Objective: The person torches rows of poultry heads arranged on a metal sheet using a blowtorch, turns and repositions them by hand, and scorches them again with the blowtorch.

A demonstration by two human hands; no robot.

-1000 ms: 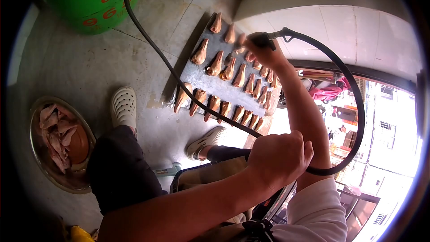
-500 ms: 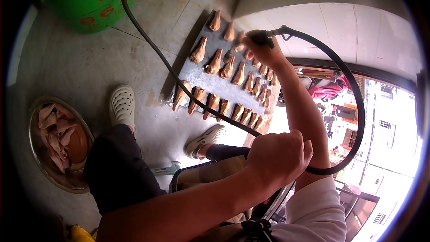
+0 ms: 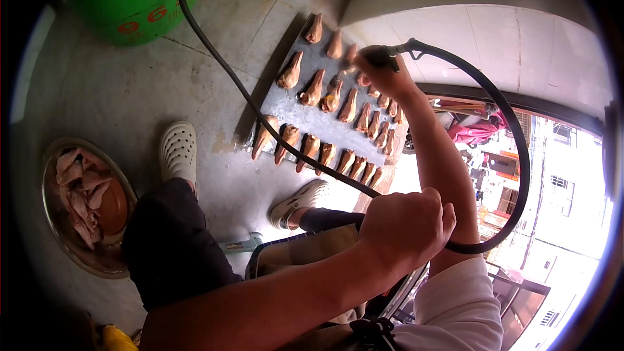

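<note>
My right hand (image 3: pixel 383 75) is closed round the dark handle of a gas torch (image 3: pixel 377 56), above a grey tray (image 3: pixel 279 101). The torch's blurred nozzle points down at the rows of drumstick-shaped meat pieces (image 3: pixel 312 88). A small yellow-orange glow shows on one piece (image 3: pixel 330 99) near the nozzle. From the torch's rear end a black hose (image 3: pixel 513 130) loops round to my left hand (image 3: pixel 406 224), which is closed on it in a fist. Beyond that fist the hose runs across the tray's near row and up towards the green cylinder.
A green cylinder (image 3: pixel 133 6) with red lettering stands at the upper left. A metal basin (image 3: pixel 52 221) of raw meat pieces is beside my leg. My shoes (image 3: pixel 178 153) rest on the grey floor (image 3: pixel 130 97). To the right, a white wall (image 3: pixel 455 32) borders a bright opening.
The torch nozzle has shifted slightly to the right, and the yellow-orange glow has appeared on the piece beneath it. My left hand stays on the hose.
</note>
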